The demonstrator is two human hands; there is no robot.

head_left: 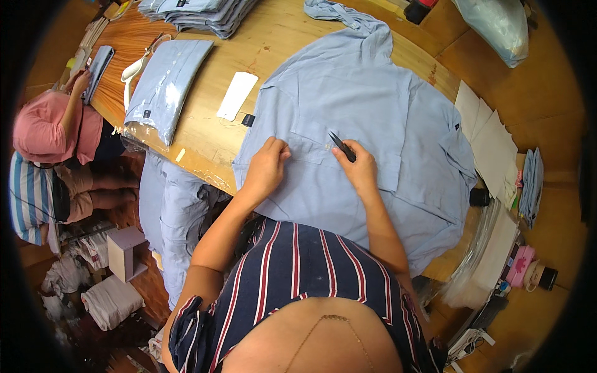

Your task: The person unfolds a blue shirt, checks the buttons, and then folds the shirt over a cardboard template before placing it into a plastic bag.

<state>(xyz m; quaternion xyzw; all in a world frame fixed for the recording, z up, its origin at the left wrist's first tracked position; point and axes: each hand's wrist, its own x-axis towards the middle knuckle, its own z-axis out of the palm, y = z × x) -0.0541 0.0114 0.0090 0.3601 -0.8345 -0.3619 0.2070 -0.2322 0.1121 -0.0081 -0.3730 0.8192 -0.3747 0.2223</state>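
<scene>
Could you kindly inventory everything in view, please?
Table: 1, light brown, centre
Shirt: 1, light blue, spread on table
Snips: 1, black, over shirt
Tag: 1, white, left of shirt
Bagged garment: 1, light blue, left
Stacked garments: several, light blue, top left
Handled tool: 1, white, left
Paper sheets: several, white, right of shirt
Plastic bag: 1, translucent, upper right
Draped garments: several, light blue, lower left
Other people: 2, pink and striped tops, left
Small clutter: uncounted, mixed, picture's edges
Left hand: 1, bare, over shirt
Right hand: 1, bare, holding snips
</scene>
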